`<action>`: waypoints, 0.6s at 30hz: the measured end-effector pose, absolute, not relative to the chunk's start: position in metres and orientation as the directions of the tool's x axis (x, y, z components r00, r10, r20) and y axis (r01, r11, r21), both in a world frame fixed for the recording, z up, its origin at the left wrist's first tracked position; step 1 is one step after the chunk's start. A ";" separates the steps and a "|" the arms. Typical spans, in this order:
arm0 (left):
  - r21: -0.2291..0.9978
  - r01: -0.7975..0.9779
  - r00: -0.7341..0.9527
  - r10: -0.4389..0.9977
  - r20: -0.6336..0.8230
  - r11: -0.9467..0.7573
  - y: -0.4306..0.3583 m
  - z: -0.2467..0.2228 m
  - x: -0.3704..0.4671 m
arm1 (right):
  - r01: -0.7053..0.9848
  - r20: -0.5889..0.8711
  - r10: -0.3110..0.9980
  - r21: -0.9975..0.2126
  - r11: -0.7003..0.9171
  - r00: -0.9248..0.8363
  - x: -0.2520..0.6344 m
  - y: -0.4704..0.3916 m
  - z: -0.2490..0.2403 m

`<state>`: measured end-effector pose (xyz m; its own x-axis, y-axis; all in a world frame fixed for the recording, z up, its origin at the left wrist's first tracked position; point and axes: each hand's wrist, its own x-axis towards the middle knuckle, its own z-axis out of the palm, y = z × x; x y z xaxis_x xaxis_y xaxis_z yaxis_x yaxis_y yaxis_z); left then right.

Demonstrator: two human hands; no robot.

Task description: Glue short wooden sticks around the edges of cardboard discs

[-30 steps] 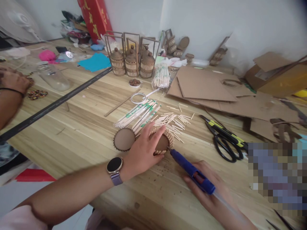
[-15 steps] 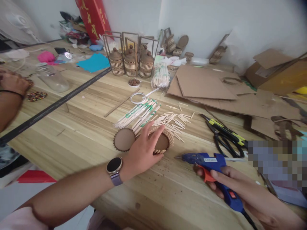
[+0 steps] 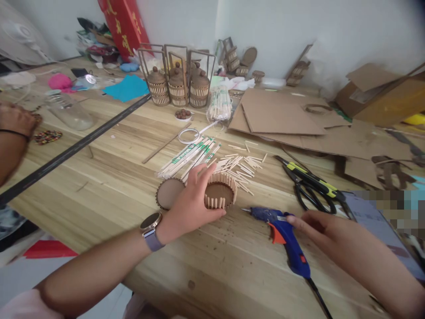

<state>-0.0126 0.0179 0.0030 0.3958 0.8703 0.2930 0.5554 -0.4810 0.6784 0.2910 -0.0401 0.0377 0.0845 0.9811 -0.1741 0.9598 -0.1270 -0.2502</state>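
My left hand [image 3: 187, 201] curves around the left side of a round brown tray [image 3: 221, 193] edged with short upright sticks, its thumb at the front and its fingers at the back rim. A plain brown disc [image 3: 170, 193] with a notched edge lies partly behind that hand. The blue glue gun [image 3: 287, 237], with an orange trigger, lies on the table, nozzle pointing left. Beside its rear end is my right hand [image 3: 310, 223], thumb touching the gun and fingers off the handle. Loose short sticks [image 3: 244, 168] and wrapped sticks [image 3: 187, 157] lie beyond the trays.
Lidded baskets [image 3: 177, 86] with tall handles stand at the back, near a bowl of brown beads [image 3: 183, 114]. Cardboard sheets [image 3: 282, 113] cover the back right. Black scissors [image 3: 307, 195] and a yellow-black cutter [image 3: 312, 179] lie at right. Another person's hand [image 3: 15, 119] is at far left.
My right hand has come off the glue gun's handle, and the gun has shifted slightly left and down. Under my left hand, the tray's front sticks now show upright.
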 end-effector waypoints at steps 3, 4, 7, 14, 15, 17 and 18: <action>0.702 0.532 0.384 0.874 0.298 -0.474 0.021 0.004 -0.015 | 0.964 -0.208 0.978 -0.259 -0.064 0.009 0.278 -0.021 0.049; 0.711 0.522 0.382 0.875 0.298 -0.470 0.022 0.005 -0.016 | 0.958 -0.192 0.980 -0.286 -0.004 -0.053 0.272 -0.013 0.051; 0.741 0.491 0.375 0.879 0.295 -0.458 0.024 0.006 -0.018 | 0.948 -0.092 0.978 -0.276 0.156 -0.188 0.256 0.012 0.048; 0.795 0.435 0.340 0.895 0.290 -0.423 0.025 0.006 -0.019 | 0.947 -0.062 0.964 -0.214 0.242 -0.260 0.229 0.048 0.025; 0.796 0.436 0.338 0.896 0.287 -0.420 0.025 0.007 -0.019 | 0.949 -0.066 0.964 -0.202 0.242 -0.259 0.226 0.050 0.023; 0.797 0.442 0.336 0.899 0.280 -0.413 0.025 0.007 -0.018 | 0.954 -0.075 0.965 -0.186 0.235 -0.252 0.223 0.050 0.021; 0.796 0.445 0.334 0.900 0.278 -0.411 0.025 0.008 -0.018 | 0.956 -0.079 0.966 -0.181 0.230 -0.247 0.221 0.050 0.021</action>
<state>-0.0182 0.0246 0.0077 0.3343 0.9005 0.2782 0.4449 -0.4110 0.7957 0.2213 0.0499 0.0213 -0.2469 0.9658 -0.0788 0.9562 0.2296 -0.1815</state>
